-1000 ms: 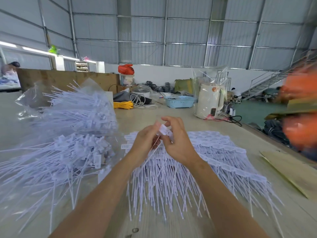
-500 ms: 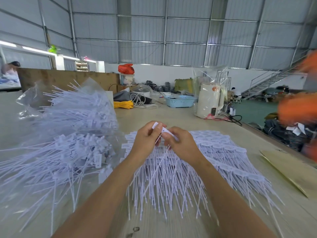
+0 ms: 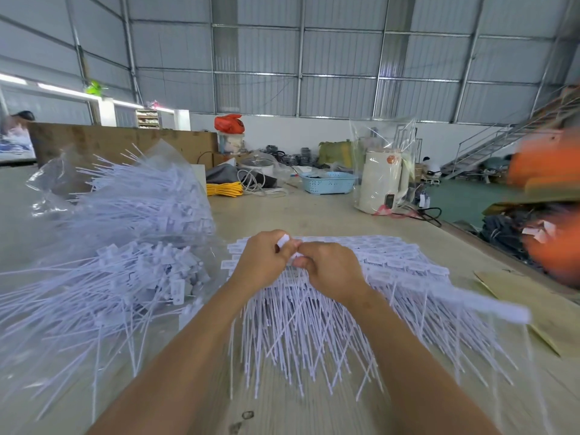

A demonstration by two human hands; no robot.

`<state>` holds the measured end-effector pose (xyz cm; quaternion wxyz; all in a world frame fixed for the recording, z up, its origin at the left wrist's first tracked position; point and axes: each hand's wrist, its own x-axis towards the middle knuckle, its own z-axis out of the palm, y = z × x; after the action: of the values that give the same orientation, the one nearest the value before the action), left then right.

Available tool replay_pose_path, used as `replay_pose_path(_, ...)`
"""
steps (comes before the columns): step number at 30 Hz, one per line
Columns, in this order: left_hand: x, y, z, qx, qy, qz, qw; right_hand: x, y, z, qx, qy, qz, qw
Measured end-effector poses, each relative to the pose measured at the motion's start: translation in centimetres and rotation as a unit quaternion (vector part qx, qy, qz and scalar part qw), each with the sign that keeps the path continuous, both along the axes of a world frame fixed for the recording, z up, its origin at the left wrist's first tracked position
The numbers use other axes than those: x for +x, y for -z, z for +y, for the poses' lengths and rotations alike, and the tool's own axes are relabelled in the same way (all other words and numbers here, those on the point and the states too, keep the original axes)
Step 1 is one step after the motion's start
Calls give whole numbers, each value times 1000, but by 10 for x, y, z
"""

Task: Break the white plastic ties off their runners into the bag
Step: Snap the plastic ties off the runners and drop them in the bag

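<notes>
Table (image 3: 314,215) | 1 bag (image 3: 131,196) | left hand (image 3: 262,262), right hand (image 3: 329,271): fingers pinch 1 tie (image 3: 283,239)

Both hands meet over the spread ties (image 3: 314,324), which fan out beneath and right of the grip. The bag (image 3: 125,221) lies left of it. A basket (image 3: 328,182) and kettle (image 3: 383,183) stand beyond.
</notes>
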<state>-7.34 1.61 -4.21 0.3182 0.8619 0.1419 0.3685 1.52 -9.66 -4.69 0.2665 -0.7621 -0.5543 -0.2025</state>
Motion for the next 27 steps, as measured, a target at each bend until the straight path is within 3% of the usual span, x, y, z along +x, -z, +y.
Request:
replay_pose_path(3,-2,-4,0,46,-16,2,999,-1,-2,-1,-7,3,-31,999)
replay_pose_path(8,0,-7,-2,65,-33,-42,996,0,-7,1,10,2,33,999)
replay_pose_path(11,3,-2,-5,103,-92,-65,988,-2,-9,0,10,-16,88,996)
replay_pose_path(14,-6,0,26,46,-218,-106,969,-1,-15,-8,91,-87,187,974)
replay_pose_path(15,-11,2,34,13,-221,-123,967,-1,-18,-10,131,-103,211,963)
replay_pose_path(18,-7,0,22,-132,-112,-155,973,-1,-21,-11,172,-128,259,942)
replay_pose_path(22,13,-8,-11,-339,31,-126,932,-8,-18,-7,146,-131,206,959)
replay_pose_path(24,13,-7,-16,-375,85,-113,916,-6,-20,-7,157,-132,185,961)
replay_pose_path(27,11,1,-21,-328,138,-80,931,-5,-18,-5,149,-130,182,963)
